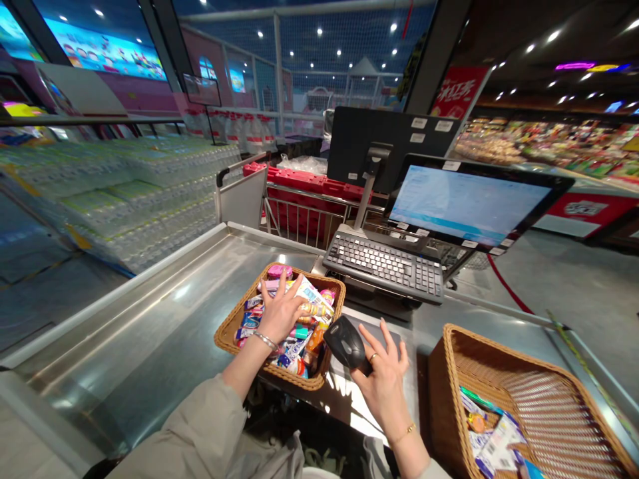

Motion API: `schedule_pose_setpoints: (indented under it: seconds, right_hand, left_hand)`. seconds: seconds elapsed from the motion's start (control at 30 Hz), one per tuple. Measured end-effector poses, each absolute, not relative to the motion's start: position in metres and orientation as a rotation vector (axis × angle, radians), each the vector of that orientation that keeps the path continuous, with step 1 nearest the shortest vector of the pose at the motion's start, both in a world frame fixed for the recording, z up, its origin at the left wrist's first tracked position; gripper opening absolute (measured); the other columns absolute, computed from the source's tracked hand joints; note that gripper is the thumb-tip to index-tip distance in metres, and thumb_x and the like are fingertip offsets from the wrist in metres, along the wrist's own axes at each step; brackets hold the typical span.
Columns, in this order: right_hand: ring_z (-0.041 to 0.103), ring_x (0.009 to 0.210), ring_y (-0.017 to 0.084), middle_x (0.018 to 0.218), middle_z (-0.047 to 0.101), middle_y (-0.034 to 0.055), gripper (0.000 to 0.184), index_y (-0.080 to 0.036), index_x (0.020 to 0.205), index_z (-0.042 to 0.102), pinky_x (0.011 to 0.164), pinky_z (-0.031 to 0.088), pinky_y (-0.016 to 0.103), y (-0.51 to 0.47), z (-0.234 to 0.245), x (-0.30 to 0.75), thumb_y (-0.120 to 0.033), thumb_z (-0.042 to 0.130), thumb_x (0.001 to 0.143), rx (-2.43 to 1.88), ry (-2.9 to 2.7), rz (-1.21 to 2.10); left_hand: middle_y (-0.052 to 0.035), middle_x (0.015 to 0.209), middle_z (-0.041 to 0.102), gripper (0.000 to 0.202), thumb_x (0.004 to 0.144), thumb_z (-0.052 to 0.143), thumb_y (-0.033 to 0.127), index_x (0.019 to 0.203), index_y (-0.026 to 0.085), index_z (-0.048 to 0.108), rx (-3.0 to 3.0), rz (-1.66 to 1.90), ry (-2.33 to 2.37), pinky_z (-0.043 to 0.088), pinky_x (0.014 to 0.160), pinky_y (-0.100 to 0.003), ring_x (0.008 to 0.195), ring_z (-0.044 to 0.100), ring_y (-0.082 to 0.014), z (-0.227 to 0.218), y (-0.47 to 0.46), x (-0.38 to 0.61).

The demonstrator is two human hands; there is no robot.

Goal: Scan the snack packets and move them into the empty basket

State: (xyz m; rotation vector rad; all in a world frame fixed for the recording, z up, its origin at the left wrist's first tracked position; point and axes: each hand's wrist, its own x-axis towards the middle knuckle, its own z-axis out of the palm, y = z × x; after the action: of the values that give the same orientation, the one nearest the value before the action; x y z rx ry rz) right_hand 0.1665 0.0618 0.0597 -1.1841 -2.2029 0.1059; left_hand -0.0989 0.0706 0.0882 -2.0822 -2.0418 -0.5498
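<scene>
My left hand reaches into a wicker basket full of small colourful snack packets, fingers spread and resting on the packets. A bracelet sits on that wrist. My right hand holds a black barcode scanner over the steel counter, its head pointing toward the left basket; the fingers are partly spread around the handle. A second, larger wicker basket stands at the right with a few packets in its near corner.
A steel checkout counter runs left to right. A black keyboard and a tilted lit screen stand behind the baskets. Red shopping baskets and stacked bottled water lie beyond.
</scene>
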Motion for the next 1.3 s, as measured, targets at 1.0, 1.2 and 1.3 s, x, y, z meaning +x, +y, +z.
schedule_pose_setpoints:
  seconds: [1.0, 1.2, 1.3]
  right_hand:
    - [0.027, 0.142, 0.033, 0.131, 0.061, 0.0043, 0.035, -0.027, 0.109, 0.066, 0.110, 0.009, 0.066, 0.0605, 0.0648, 0.1706, -0.021, 0.056, 0.076, -1.150, -2.278, 0.118]
    - [0.028, 0.142, 0.034, 0.130, 0.062, 0.0043, 0.037, -0.028, 0.112, 0.065, 0.109, 0.012, 0.068, 0.0615, 0.0644, 0.1717, -0.023, 0.058, 0.077, -1.135, -2.277, 0.113]
    - [0.029, 0.141, 0.034, 0.130, 0.062, 0.0043, 0.039, -0.029, 0.116, 0.064, 0.109, 0.013, 0.068, 0.0615, 0.0649, 0.1718, -0.024, 0.058, 0.078, -1.131, -2.272, 0.099]
  left_hand:
    - [-0.0011, 0.151, 0.040, 0.011, 0.083, 0.067, 0.028, 0.092, 0.029, 0.072, -2.085, -0.546, -2.047, -0.011, 0.102, -0.079, 0.146, 0.012, -0.0404, 0.0918, 0.0737, -0.0973]
    - [-0.0010, 0.151, 0.040, 0.011, 0.083, 0.066, 0.030, 0.093, 0.029, 0.072, -2.067, -0.535, -2.056, -0.010, 0.103, -0.079, 0.146, 0.011, -0.0396, 0.0918, 0.0728, -0.0976]
    - [-0.0006, 0.151, 0.039, 0.012, 0.083, 0.066, 0.031, 0.094, 0.029, 0.071, -2.060, -0.540, -2.048, -0.011, 0.104, -0.079, 0.146, 0.012, -0.0395, 0.0905, 0.0721, -0.0971]
